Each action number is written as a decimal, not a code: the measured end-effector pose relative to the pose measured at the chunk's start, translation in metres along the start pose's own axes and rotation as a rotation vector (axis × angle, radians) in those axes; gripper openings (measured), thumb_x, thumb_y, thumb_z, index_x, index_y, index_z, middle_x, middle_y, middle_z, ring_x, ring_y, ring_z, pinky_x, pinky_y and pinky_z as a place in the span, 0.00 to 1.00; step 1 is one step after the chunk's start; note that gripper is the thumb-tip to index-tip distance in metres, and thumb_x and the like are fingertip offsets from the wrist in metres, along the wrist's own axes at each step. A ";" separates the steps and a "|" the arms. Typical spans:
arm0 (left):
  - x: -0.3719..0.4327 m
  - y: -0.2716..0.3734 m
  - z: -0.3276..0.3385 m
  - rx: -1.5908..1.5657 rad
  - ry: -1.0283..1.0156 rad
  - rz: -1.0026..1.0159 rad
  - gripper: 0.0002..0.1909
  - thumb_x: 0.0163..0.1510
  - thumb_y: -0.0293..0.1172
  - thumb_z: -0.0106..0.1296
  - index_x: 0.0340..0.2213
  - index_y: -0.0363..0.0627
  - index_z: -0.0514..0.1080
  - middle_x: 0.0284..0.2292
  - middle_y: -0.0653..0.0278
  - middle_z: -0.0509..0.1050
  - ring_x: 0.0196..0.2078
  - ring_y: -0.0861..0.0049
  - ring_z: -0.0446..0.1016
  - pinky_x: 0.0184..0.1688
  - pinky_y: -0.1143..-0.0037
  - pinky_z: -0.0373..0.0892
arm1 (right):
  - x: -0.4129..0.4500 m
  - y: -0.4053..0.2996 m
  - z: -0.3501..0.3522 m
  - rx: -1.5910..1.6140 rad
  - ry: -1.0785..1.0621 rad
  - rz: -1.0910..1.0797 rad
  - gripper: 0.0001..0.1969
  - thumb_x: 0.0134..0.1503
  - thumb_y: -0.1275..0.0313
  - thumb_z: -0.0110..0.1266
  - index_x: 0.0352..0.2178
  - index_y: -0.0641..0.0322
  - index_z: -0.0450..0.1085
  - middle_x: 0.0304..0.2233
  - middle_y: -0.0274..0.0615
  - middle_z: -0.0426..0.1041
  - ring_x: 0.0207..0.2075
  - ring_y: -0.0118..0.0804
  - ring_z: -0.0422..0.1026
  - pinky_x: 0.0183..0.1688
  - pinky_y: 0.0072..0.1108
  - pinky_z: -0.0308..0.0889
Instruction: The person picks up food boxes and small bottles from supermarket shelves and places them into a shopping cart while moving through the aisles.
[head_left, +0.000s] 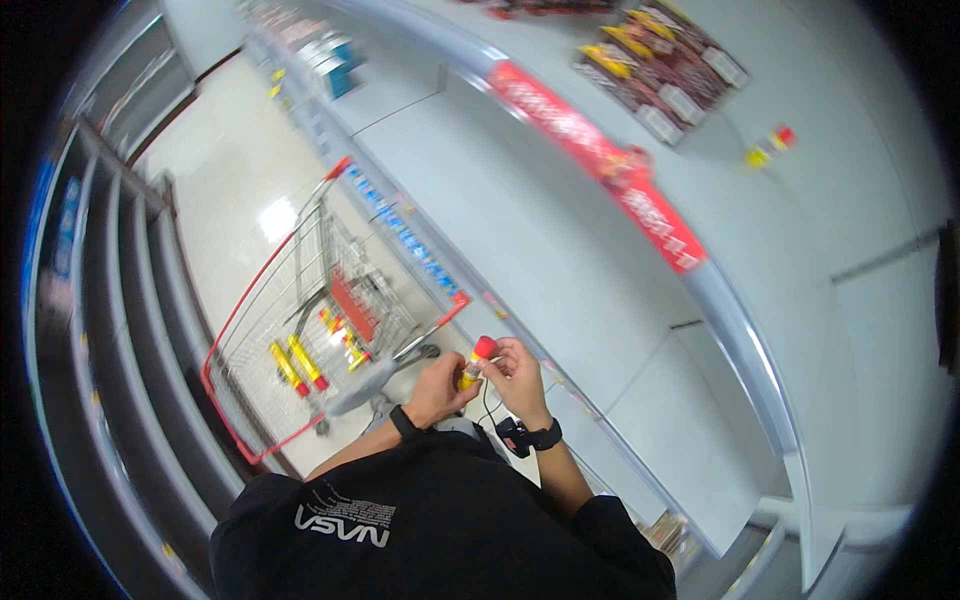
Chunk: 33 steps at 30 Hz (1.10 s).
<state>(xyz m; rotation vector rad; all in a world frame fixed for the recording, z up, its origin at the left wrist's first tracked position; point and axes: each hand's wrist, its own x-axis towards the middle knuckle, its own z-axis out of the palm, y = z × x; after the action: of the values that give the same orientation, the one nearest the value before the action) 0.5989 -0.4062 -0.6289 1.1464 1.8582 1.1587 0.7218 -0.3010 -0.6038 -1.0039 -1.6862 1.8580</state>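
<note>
In front of my chest I hold a small yellow cylindrical container with a red cap (475, 366), tilted. My left hand (439, 388) grips its yellow lower end. The fingers of my right hand (517, 379) close on it near the red cap. A black band circles each wrist, and a small dark device (513, 436) with a cable hangs by the right one. Left of my hands stands a wire shopping cart (247, 281) with red rim trim. Inside it lie two longer yellow tubes with red ends (298, 364) and several smaller yellow-and-red containers (345, 337).
Pale shelves (540, 240) run along my right, with a red promotional strip (592, 157) on one edge. Packaged goods (660, 71) and a similar yellow-and-red container (771, 147) sit on the upper shelf. Dark shelving (135, 300) lines the left. A tiled aisle floor (217, 150) stretches ahead.
</note>
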 end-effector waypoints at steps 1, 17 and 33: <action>0.005 0.007 0.004 0.047 -0.025 0.111 0.17 0.40 0.32 0.61 0.28 0.40 0.64 0.19 0.58 0.67 0.19 0.68 0.69 0.22 0.73 0.65 | -0.008 -0.009 -0.009 -0.017 0.036 -0.051 0.15 0.49 0.77 0.58 0.38 0.68 0.62 0.30 0.40 0.72 0.28 0.24 0.71 0.28 0.14 0.65; 0.058 0.117 0.045 0.009 -0.152 0.679 0.17 0.42 0.31 0.62 0.30 0.38 0.66 0.23 0.62 0.67 0.20 0.77 0.68 0.22 0.79 0.66 | -0.101 -0.195 -0.153 -0.420 0.386 -0.546 0.15 0.46 0.75 0.61 0.36 0.63 0.66 0.29 0.37 0.74 0.28 0.25 0.72 0.28 0.16 0.66; 0.046 0.039 -0.031 0.110 0.059 0.427 0.14 0.48 0.23 0.53 0.37 0.37 0.63 0.17 0.64 0.65 0.18 0.79 0.65 0.21 0.79 0.63 | 0.042 -0.367 -0.391 -0.940 0.599 -0.128 0.15 0.41 0.69 0.61 0.32 0.64 0.70 0.27 0.37 0.73 0.26 0.26 0.71 0.25 0.19 0.63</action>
<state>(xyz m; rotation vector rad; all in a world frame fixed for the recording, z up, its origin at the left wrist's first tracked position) 0.5670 -0.3656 -0.5847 1.6436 1.7886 1.3424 0.9340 0.0474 -0.2531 -1.5296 -2.1245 0.4949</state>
